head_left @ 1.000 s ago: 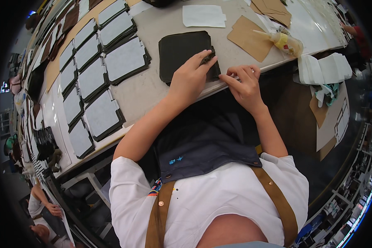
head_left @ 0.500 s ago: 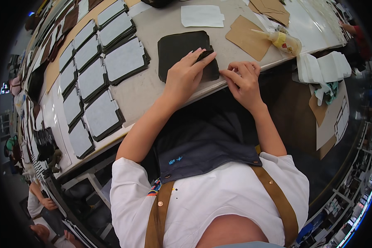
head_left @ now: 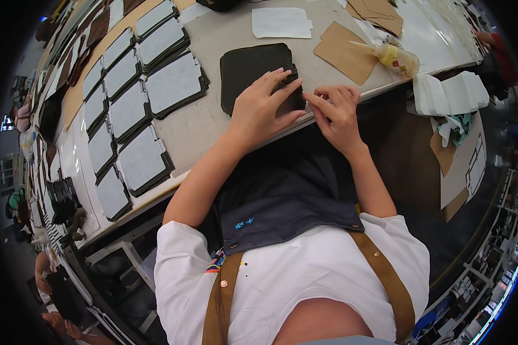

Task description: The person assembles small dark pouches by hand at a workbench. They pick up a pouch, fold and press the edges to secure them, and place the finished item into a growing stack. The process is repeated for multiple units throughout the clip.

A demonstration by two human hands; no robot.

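Observation:
A stack of black, rounded-corner pieces (head_left: 250, 72), each with a small tab on its right side, lies near the table's front edge. My left hand (head_left: 265, 103) rests over its lower right part with the fingers spread and the thumb stretched out toward the table edge. Beside the stack's right edge is my right hand (head_left: 335, 112), its thumb and index finger pinched together close to the black piece's corner. What sits between those fingertips is too small to make out. Left of the stack, several piles of black pieces with pale grey faces (head_left: 175, 86) stand in rows.
A white tabbed sheet (head_left: 282, 23) lies beyond the stack. To its right are a brown card (head_left: 334, 54) and a yellowish squeeze bottle (head_left: 398, 60) with a long nozzle. White folded pieces (head_left: 450, 94) hang by the table's right edge. Other people work at the lower left.
My left thumb has swung out to the right, away from the fingers. My right hand has shifted slightly left and stays pinched. The stack has not visibly moved.

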